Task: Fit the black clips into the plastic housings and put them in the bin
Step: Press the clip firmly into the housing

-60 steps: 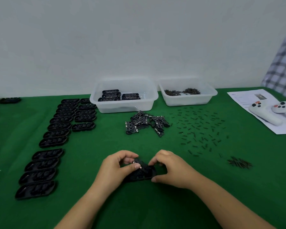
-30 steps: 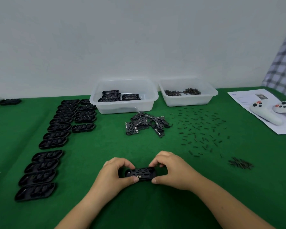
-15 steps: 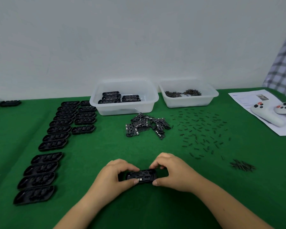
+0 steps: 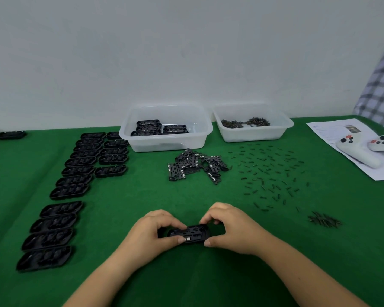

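Observation:
A black plastic housing (image 4: 190,234) with a black clip lying flat in it rests low on the green cloth at the front centre. My left hand (image 4: 151,237) grips its left end, thumb on the near edge. My right hand (image 4: 227,229) grips its right end, fingers curled over the top. A heap of loose black clips (image 4: 195,166) lies mid-table. Rows of housings (image 4: 75,180) line the left side. The clear bin (image 4: 202,131) at the back holds several black housings (image 4: 160,129).
A second clear tub (image 4: 284,129) with small dark parts stands right of the bin. Small black pins (image 4: 268,173) are scattered on the cloth, with a small pile (image 4: 324,220) nearer. Two white controllers (image 4: 359,155) lie on a paper sheet (image 4: 333,131) at the right edge.
The clip stood tilted above the housing two seconds ago and now lies flat in it. Both hands have stayed on the ends of the housing, pressing down.

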